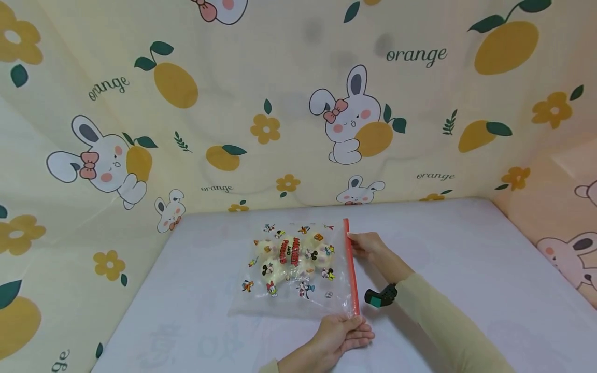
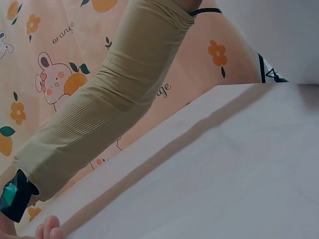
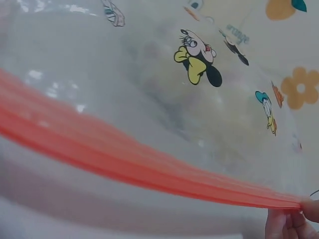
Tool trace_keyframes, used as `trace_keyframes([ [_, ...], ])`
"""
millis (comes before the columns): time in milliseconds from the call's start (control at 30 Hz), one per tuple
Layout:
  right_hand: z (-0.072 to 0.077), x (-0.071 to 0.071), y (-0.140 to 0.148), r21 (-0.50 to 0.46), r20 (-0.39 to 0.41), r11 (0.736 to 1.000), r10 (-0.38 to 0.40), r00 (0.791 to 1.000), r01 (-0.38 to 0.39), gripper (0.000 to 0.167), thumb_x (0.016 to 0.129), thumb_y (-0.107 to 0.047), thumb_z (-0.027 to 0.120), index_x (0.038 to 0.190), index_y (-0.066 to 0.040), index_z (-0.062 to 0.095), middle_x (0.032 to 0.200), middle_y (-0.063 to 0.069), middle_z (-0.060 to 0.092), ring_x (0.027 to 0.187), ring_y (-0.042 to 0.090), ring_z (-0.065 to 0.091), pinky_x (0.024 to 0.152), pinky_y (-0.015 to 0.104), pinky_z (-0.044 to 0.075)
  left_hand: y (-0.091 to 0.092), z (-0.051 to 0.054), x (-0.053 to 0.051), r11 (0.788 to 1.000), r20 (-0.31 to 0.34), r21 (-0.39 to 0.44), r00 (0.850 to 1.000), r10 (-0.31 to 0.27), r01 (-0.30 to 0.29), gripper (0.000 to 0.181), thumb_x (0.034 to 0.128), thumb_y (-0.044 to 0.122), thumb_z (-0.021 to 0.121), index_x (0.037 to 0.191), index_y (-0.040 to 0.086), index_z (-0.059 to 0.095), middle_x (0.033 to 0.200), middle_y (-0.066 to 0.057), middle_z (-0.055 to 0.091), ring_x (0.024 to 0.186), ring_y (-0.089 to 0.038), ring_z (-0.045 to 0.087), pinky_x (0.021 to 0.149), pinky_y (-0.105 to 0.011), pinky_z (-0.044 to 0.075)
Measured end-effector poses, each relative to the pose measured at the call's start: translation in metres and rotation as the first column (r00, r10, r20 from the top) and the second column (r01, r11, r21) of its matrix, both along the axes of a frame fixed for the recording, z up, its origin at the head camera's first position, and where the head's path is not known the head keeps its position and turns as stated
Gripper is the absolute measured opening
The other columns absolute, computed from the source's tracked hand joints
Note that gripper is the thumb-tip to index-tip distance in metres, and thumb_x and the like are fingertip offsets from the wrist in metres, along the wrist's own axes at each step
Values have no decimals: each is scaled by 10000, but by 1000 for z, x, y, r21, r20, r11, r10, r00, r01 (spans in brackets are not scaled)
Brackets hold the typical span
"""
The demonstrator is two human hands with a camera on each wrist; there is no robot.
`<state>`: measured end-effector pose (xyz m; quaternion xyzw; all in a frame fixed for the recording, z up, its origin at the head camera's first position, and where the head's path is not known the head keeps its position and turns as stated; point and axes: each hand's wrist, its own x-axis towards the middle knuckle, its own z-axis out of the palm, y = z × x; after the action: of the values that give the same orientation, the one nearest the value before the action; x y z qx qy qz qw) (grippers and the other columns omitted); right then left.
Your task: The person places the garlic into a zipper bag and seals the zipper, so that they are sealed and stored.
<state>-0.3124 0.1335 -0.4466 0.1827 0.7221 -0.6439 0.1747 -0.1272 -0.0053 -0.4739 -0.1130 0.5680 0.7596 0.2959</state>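
A clear zip bag (image 1: 298,298) printed with cartoon characters lies on the white table, its red zip strip (image 1: 351,264) on the right side. Pale, rounded lumps show through the plastic; their kind cannot be made out. My right hand (image 1: 369,244) pinches the strip near its far end, and its fingers (image 3: 281,225) appear at the lower right in the right wrist view. At the near end, my left hand (image 1: 339,335) holds the strip's corner between thumb and forefinger, other fingers extended. Only a few left fingertips (image 2: 50,229) enter the left wrist view.
The white table (image 1: 186,290) is backed by a curtain (image 1: 289,103) printed with rabbits and oranges, which also rises along both sides. A dark wrist device (image 1: 381,296) sits on the right wrist, beside the strip.
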Motion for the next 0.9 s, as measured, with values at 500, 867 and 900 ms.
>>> trace_keyframes([
  [500, -1, -10, -3, -39, -9, 998, -51, 999, 51, 429, 980, -216, 556, 1313, 50, 509, 819, -24, 593, 690, 56, 560, 621, 134, 511, 0, 1, 2, 1000, -49, 26, 999, 12, -11, 221, 950, 137, 584, 1060, -48, 631, 843, -45, 743, 811, -119, 722, 845, -303, 616],
  [867, -5, -17, -1, -62, -30, 996, -68, 997, 66, 425, 973, -216, 565, 1300, 54, 531, 747, -56, 590, 678, 48, 542, 600, 128, 497, 0, -1, 3, 999, -40, 41, 999, 15, -14, 203, 947, 137, 588, 1032, -37, 651, 806, -18, 733, 792, -108, 717, 827, -292, 619],
  [900, -5, -18, -1, -65, -26, 996, -68, 997, 66, 429, 973, -218, 567, 1303, 52, 529, 748, -56, 591, 679, 48, 544, 600, 128, 499, 0, -1, 3, 999, -34, 35, 999, 17, -16, 198, 947, 137, 588, 1026, -33, 653, 807, -21, 734, 794, -111, 719, 828, -294, 619],
])
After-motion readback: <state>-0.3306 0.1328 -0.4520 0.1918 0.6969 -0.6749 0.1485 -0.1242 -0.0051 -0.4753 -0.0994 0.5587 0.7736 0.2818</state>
